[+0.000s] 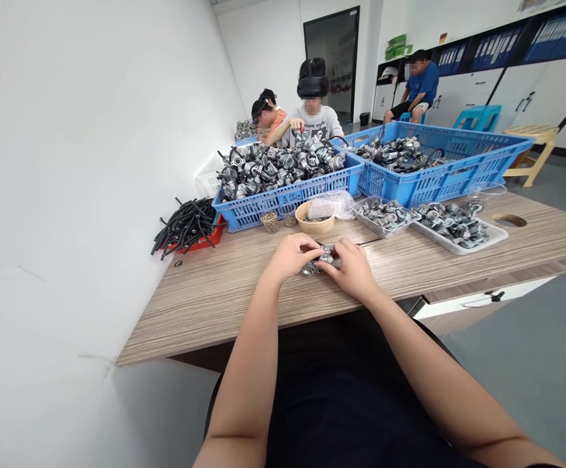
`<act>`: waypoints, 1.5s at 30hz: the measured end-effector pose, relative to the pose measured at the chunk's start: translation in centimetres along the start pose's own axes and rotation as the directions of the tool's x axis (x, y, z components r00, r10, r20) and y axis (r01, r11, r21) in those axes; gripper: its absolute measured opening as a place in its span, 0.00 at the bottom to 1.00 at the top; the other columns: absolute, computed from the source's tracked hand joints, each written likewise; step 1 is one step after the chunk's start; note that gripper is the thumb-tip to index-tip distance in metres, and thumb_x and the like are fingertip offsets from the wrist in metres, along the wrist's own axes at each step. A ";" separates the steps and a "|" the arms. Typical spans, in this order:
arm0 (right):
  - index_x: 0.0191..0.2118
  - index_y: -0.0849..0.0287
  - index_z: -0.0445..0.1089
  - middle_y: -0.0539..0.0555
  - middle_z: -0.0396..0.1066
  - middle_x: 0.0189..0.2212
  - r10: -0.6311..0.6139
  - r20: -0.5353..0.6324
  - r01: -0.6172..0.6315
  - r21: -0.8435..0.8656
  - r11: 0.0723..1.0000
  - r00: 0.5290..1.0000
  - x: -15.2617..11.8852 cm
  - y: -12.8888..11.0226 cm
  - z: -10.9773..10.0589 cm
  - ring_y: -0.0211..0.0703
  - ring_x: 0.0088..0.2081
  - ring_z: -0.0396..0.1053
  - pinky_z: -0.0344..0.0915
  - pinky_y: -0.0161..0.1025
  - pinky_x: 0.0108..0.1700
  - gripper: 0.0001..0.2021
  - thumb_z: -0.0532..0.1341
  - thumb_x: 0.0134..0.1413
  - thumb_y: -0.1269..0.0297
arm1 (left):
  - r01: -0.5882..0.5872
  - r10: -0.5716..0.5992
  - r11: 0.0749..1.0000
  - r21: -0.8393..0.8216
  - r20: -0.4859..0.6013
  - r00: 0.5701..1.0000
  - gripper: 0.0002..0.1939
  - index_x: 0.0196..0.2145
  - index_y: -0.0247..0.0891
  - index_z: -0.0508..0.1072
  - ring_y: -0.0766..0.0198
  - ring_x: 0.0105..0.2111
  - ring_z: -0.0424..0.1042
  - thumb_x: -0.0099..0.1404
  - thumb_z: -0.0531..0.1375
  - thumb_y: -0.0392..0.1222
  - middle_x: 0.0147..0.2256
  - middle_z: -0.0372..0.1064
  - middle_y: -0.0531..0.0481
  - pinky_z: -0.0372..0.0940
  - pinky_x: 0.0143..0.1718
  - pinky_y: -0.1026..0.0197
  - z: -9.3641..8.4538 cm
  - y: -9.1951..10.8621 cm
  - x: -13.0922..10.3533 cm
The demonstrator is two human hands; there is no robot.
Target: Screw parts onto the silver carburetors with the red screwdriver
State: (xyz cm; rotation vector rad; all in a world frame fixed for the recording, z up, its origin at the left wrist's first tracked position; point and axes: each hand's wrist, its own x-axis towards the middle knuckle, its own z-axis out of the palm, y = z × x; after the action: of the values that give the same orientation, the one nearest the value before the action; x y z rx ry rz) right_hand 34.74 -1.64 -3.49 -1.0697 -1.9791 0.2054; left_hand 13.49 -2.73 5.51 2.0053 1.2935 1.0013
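Near the middle of the wooden table (pixel 215 286), a small silvery metal part (pixel 309 267) is held between both hands. My left hand (pixel 293 255) grips it from the left, fingers closed around its upper side. From the right, my right hand (pixel 352 268) pinches the same part, thumb below and fingers above. The fingers hide some of the part's shape. Just beyond the hands sits a round tan bowl (pixel 316 226) with small dark pieces, beside a clear bag (pixel 334 204).
Two blue crates (pixel 287 195) (pixel 424 188) of metal parts stand at the back. A red tray (pixel 205 244) of black tubes is left. A clear tray (pixel 385 227) and white tray (pixel 483 246) hold metal pieces. A person (pixel 329 120) sits across; others are behind.
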 end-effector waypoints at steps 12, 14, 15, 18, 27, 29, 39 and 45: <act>0.44 0.52 0.73 0.59 0.75 0.44 0.019 0.013 -0.019 0.054 0.998 1.000 0.1 0.1 -0.1 0.58 0.45 0.75 0.71 0.52 0.48 0.22 0.67 0.73 0.37 | -0.061 0.061 0.998 -0.002 -0.023 0.998 0.07 0.45 0.41 0.91 0.53 0.52 0.83 0.75 0.70 0.35 0.49 0.84 0.42 0.78 0.58 0.51 -0.5 -0.8 -1.1; 0.44 0.52 0.73 0.59 0.74 0.44 0.019 0.011 -0.019 0.068 0.998 1.000 0.1 0.1 -0.1 0.58 0.45 0.75 0.71 0.52 0.48 0.22 0.67 0.73 0.37 | -0.050 0.050 0.999 -0.015 -0.030 0.998 0.08 0.47 0.39 0.90 0.53 0.52 0.84 0.76 0.68 0.35 0.51 0.85 0.40 0.78 0.58 0.52 -0.6 -0.9 -1.3; 0.44 0.53 0.73 0.59 0.74 0.44 0.018 0.010 -0.019 0.075 0.997 1.000 0.1 0.0 -0.1 0.57 0.44 0.74 0.71 0.52 0.47 0.21 0.67 0.73 0.38 | -0.044 0.044 0.999 -0.019 -0.030 0.999 0.09 0.47 0.39 0.90 0.53 0.52 0.84 0.76 0.68 0.35 0.51 0.85 0.40 0.78 0.58 0.52 -0.5 -0.9 -1.3; 0.43 0.53 0.72 0.59 0.73 0.43 0.019 0.009 -0.020 0.092 0.996 1.000 0.1 0.0 -0.1 0.57 0.44 0.74 0.71 0.52 0.47 0.21 0.68 0.73 0.38 | -0.020 0.019 1.000 -0.010 -0.020 1.000 0.06 0.45 0.38 0.90 0.53 0.49 0.86 0.75 0.70 0.38 0.48 0.87 0.41 0.79 0.54 0.54 -0.4 -0.4 -1.2; 0.42 0.53 0.72 0.59 0.73 0.42 0.029 0.004 -0.029 0.121 0.992 1.000 0.1 -0.2 -0.1 0.56 0.43 0.73 0.72 0.52 0.46 0.21 0.68 0.72 0.39 | 0.016 -0.020 0.997 0.080 0.054 0.998 0.05 0.34 0.38 0.90 0.56 0.36 0.84 0.70 0.74 0.38 0.37 0.87 0.45 0.76 0.40 0.57 -0.4 1.1 0.3; 0.42 0.53 0.72 0.58 0.73 0.42 0.028 0.002 -0.028 0.125 0.992 1.000 0.1 -0.2 -0.1 0.56 0.43 0.73 0.71 0.51 0.46 0.21 0.69 0.72 0.39 | -0.004 -0.002 0.995 0.098 0.067 0.998 0.05 0.34 0.38 0.90 0.56 0.37 0.84 0.70 0.73 0.36 0.37 0.87 0.45 0.76 0.40 0.58 -0.5 1.2 0.4; 0.41 0.54 0.70 0.56 0.72 0.42 0.031 0.001 -0.031 0.165 0.986 1.000 0.1 -0.2 -0.1 0.52 0.42 0.72 0.69 0.47 0.46 0.19 0.72 0.71 0.44 | -0.021 0.018 0.991 0.132 0.020 1.000 0.04 0.37 0.38 0.90 0.58 0.39 0.84 0.71 0.72 0.34 0.40 0.85 0.45 0.77 0.44 0.57 -0.3 1.2 -0.1; 0.42 0.54 0.71 0.56 0.71 0.42 0.035 -0.001 -0.034 0.179 0.983 0.999 0.1 -0.2 0.0 0.51 0.41 0.71 0.70 0.47 0.46 0.19 0.72 0.71 0.44 | -0.033 0.030 0.988 0.149 0.023 0.999 0.04 0.36 0.39 0.89 0.58 0.40 0.83 0.71 0.73 0.34 0.39 0.84 0.46 0.77 0.46 0.57 -0.3 1.2 -0.2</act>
State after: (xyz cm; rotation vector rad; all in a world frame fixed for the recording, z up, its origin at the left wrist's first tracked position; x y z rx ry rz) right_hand 34.63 -1.67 -3.33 -0.9870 -1.8995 0.3923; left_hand 13.83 -3.33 6.52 2.1482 1.3652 0.9200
